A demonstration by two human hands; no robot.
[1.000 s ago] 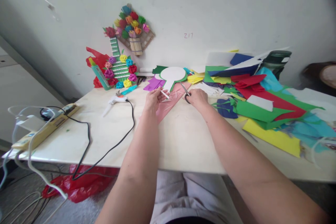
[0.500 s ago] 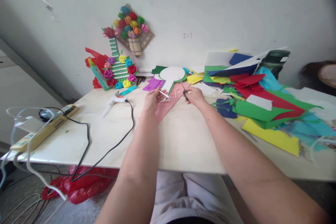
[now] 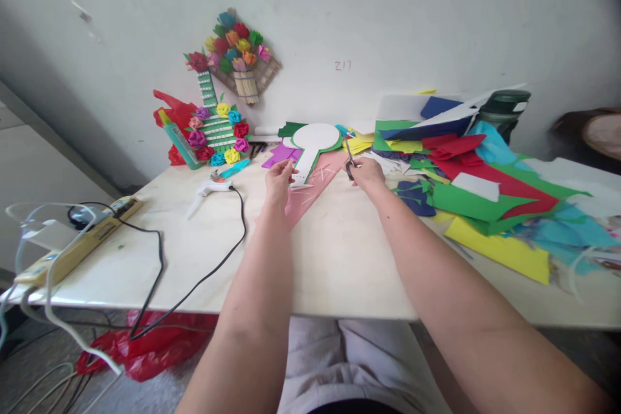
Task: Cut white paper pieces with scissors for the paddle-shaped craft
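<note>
My left hand [image 3: 279, 179] is closed in a pinch on a thin white paper strip [image 3: 294, 185], close to the stem of a white-and-green paddle-shaped cutout [image 3: 316, 139]. My right hand [image 3: 367, 173] grips a pair of scissors [image 3: 348, 158], blades pointing up and away. Both hands hover over a pink paper sheet [image 3: 310, 189] strewn with several white slivers, at the far middle of the table [image 3: 339, 259].
A glue gun [image 3: 211, 189] with a black cord lies to the left, beyond it a power strip [image 3: 72, 242]. Paper-flower crafts [image 3: 218, 136] lean on the wall. Piled coloured paper [image 3: 485, 187] covers the right side. Another person's head [image 3: 599, 136] shows far right.
Both hands moved slightly away from me toward the white-and-green cutout. The scissors rose and now point more upright. The left hand keeps its pinch on the white strip.
</note>
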